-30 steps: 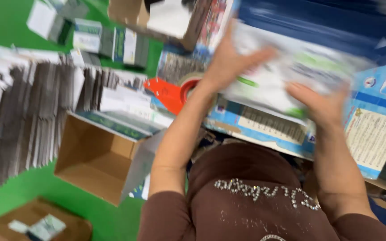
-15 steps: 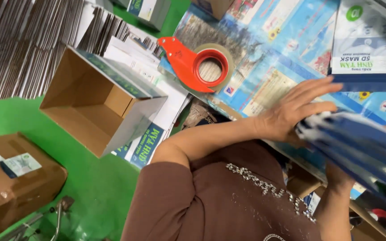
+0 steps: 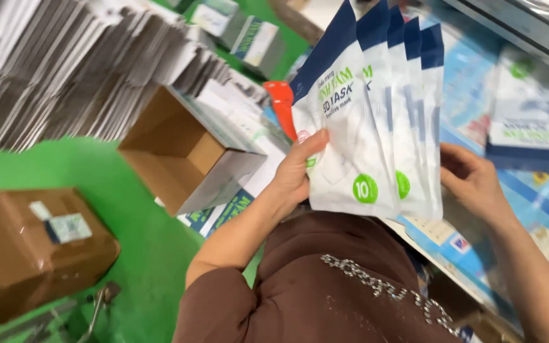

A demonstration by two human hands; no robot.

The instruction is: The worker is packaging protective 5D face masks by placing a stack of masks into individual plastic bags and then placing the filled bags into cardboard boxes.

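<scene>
Left hand (image 3: 300,173) and right hand (image 3: 471,181) closed on a fanned stack of white-and-navy plastic mask packets (image 3: 376,121), upright above the lap, near an open brown cardboard box (image 3: 182,149).

The stack of mask packets (image 3: 376,121), half a second earlier low at the frame's right edge, rose to upper centre and fanned out upright. The left hand (image 3: 297,171) shifted to its left edge, the right hand (image 3: 471,181) to its right edge.
</scene>
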